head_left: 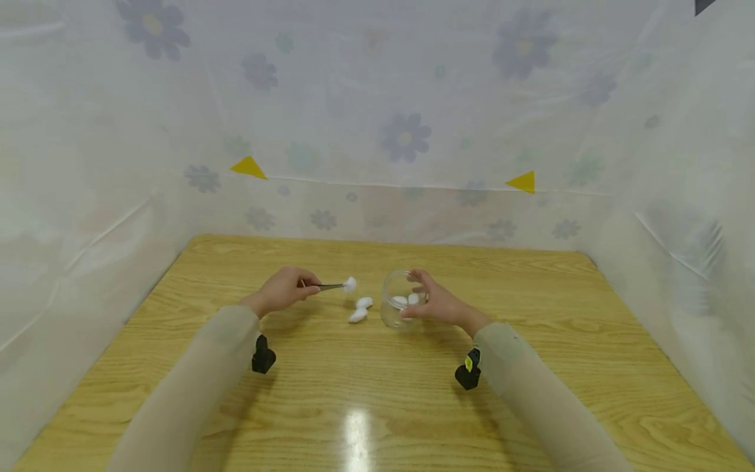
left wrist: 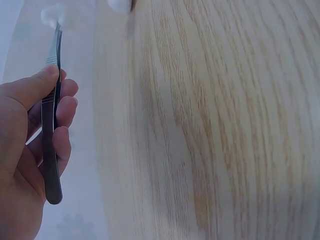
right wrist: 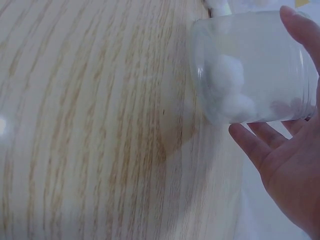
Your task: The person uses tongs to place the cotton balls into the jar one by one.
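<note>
My left hand (head_left: 289, 287) holds a pair of metal tweezers (left wrist: 51, 120) between thumb and curled fingers. Their tips pinch a white cotton ball (head_left: 350, 284), raised over the table left of the jar. A clear, open-topped jar (head_left: 392, 317) stands upright on the table with white cotton balls (right wrist: 227, 75) at its bottom. Thumb and fingers of my right hand (head_left: 438, 303) curve round the jar's right side and grip it. Between the tweezers and the jar, loose cotton balls (head_left: 358, 315) lie close together on the wood.
The wooden table (head_left: 354, 373) runs back to a flower-patterned curtain (head_left: 366, 118), with more sheeting at both sides. Two yellow triangles (head_left: 249, 167) mark the back curtain. A small black device sits at each wrist (head_left: 263, 354).
</note>
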`<state>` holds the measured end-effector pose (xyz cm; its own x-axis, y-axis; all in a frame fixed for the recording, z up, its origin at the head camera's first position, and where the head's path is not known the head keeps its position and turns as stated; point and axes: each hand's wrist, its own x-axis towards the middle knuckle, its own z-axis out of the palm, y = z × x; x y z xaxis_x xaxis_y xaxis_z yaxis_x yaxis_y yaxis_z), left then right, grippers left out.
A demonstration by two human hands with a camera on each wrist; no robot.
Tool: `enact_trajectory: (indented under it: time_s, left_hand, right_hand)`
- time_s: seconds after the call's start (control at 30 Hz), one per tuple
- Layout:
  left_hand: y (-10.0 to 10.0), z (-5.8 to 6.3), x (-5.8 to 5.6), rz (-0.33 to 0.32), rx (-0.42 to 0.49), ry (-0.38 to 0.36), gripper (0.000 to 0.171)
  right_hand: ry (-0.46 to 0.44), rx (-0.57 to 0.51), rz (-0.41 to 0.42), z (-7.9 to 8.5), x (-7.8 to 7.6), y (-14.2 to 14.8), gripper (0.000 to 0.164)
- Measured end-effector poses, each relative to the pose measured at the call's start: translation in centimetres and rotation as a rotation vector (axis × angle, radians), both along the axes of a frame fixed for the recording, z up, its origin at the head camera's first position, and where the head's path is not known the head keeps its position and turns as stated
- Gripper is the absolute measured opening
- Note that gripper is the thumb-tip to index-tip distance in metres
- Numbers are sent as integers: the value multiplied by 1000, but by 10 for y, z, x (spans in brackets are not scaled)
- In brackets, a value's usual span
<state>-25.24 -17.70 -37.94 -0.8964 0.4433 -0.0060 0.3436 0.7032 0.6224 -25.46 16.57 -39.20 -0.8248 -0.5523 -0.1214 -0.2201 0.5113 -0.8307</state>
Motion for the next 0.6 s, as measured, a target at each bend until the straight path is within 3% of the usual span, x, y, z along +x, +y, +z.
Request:
enact_trajectory:
  time_s: [0.6]
  left_hand:
    - [9,8,-3,-2,28,-1,23]
  right_hand:
    - [7,6,7,-2,-1,1,93]
